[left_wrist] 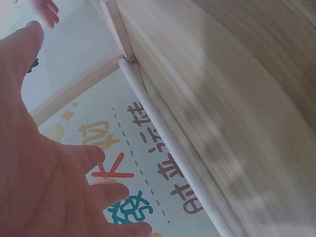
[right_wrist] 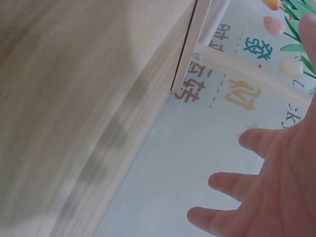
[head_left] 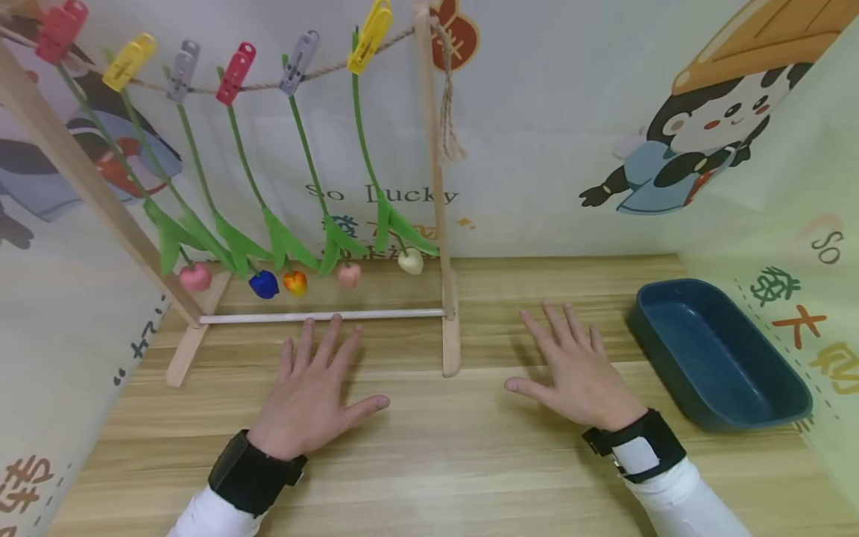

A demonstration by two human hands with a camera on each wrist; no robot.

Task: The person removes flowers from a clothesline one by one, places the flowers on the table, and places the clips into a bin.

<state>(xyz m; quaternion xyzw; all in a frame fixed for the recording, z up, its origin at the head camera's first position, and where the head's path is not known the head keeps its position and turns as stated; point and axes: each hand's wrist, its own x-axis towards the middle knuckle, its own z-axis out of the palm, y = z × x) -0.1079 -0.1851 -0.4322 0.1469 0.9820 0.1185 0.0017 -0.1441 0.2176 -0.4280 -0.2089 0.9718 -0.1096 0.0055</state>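
Note:
My left hand (head_left: pixel 310 399) is spread palm down in front of a wooden rack, its fingertips near the white bottom rod (head_left: pixel 376 315). To the right of the rack's post, my right hand (head_left: pixel 576 373) is likewise spread and holds nothing. Artificial tulips hang head down from the rack's rope (head_left: pixel 262 87): a dark pink tulip (head_left: pixel 195 277), a blue tulip (head_left: pixel 264 284), an orange tulip (head_left: pixel 295 283), a pale pink tulip (head_left: pixel 349 275) and a white tulip (head_left: pixel 411 261). Red, yellow and grey clothespins, such as the yellow clothespin (head_left: pixel 370 37), clip the stems.
A dark blue basin (head_left: pixel 721 354) stands on the wooden table (head_left: pixel 429 462) at the right. The rack's right post (head_left: pixel 436 171) and left post (head_left: pixel 101 171) rise from wooden feet. Printed cloth walls (head_left: pixel 537 149) enclose the back and sides.

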